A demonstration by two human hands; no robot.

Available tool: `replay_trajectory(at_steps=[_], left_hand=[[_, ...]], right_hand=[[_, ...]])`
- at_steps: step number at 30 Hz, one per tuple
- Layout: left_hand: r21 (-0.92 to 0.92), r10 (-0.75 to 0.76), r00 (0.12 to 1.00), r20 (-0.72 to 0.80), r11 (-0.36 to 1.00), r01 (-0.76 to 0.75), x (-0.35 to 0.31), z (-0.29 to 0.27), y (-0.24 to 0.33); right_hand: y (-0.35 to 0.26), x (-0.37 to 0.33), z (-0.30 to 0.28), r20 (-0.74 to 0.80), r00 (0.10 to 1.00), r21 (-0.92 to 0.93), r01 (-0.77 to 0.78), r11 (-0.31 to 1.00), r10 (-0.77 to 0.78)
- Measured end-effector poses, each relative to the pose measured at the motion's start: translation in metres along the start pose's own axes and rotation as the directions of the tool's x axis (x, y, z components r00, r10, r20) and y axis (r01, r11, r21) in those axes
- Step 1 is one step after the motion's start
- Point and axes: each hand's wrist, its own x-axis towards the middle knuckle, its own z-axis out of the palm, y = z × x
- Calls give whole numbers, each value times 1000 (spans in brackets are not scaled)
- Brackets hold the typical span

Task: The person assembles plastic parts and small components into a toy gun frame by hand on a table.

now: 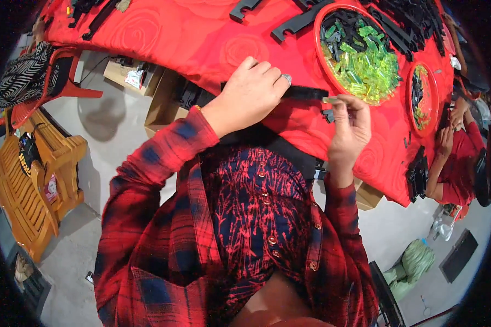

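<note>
A long black plastic strip (pixel 305 92) lies across in front of me, over the near edge of the red cloth. My left hand (pixel 255 90) is closed around its left part, the fingers curled over it. At the strip's right end, my right hand (pixel 350 117) pinches a small pale yellow-green clear piece (pixel 330 100) between thumb and fingers, touching or very close to the strip. Just below those fingertips is a small dark piece (pixel 328 115). Beyond my right hand stands a red round tray (pixel 317 41) full of yellow-green clear pieces (pixel 365 68) and some black ones.
Long black strips (pixel 403 27) are heaped at the far right of the red-clothed table (pixel 174 46). A second red tray (pixel 435 103) stands near a co-worker in red (pixel 461 158). On the left are a red chair (pixel 65 76) and a wooden bench (pixel 38 180). Open cardboard boxes (pixel 155 103) sit below the table.
</note>
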Motion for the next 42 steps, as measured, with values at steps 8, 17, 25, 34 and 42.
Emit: replay_trajectory(at_steps=[8, 17, 25, 34, 42], left_hand=[[-246, -364, 931, -30, 905, 346, -5, 9, 17], [-288, -436, 896, 83, 851, 440, -17, 5, 13], [-342, -459, 885, 84, 820, 458, -15, 7, 12], [-362, -457, 887, 69, 817, 449, -16, 9, 11], [-378, -453, 889, 68, 813, 443, -17, 11, 11]], right_hand=[[27, 9, 25, 229, 913, -607, 405, 684, -337], [41, 9, 28, 302, 872, -682, 480, 551, -386], [46, 10, 28, 315, 875, -652, 480, 586, -367], [49, 11, 27, 346, 867, -628, 498, 598, -359], [53, 11, 29, 365, 847, -645, 529, 551, -386]])
